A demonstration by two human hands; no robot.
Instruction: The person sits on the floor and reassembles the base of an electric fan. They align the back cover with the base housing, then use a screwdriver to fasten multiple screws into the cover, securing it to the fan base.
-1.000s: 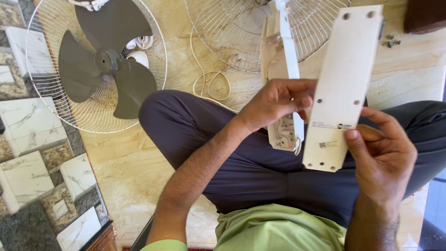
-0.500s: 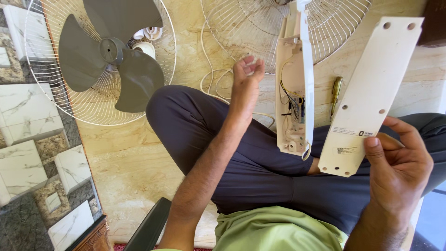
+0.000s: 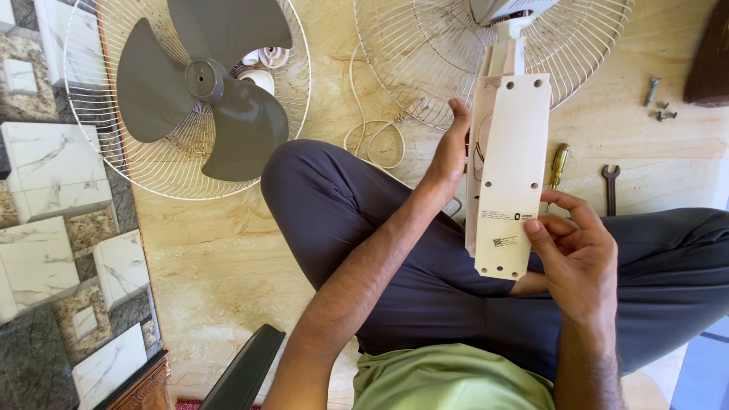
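I sit cross-legged on a marble floor. My right hand [image 3: 579, 254] grips the lower end of a long white cover plate [image 3: 513, 171] with screw holes, lying over the white fan housing [image 3: 481, 129] that rests on my lap. My left hand [image 3: 451, 152] presses against the housing's left side, fingers extended. Yellow wires show in the gap between housing and plate. The housing's neck runs up into a wire fan guard [image 3: 456, 45].
A grey three-blade fan [image 3: 201, 91] lies in a second wire guard [image 3: 137, 171] at upper left. A white cord [image 3: 372, 140] coils on the floor. A screwdriver [image 3: 558, 163], a small spanner [image 3: 610, 186] and loose screws [image 3: 657, 102] lie to the right.
My right hand swung the cover plate left and set it over the open housing, hiding the wiring. My left hand moved from the air to the housing's left side.
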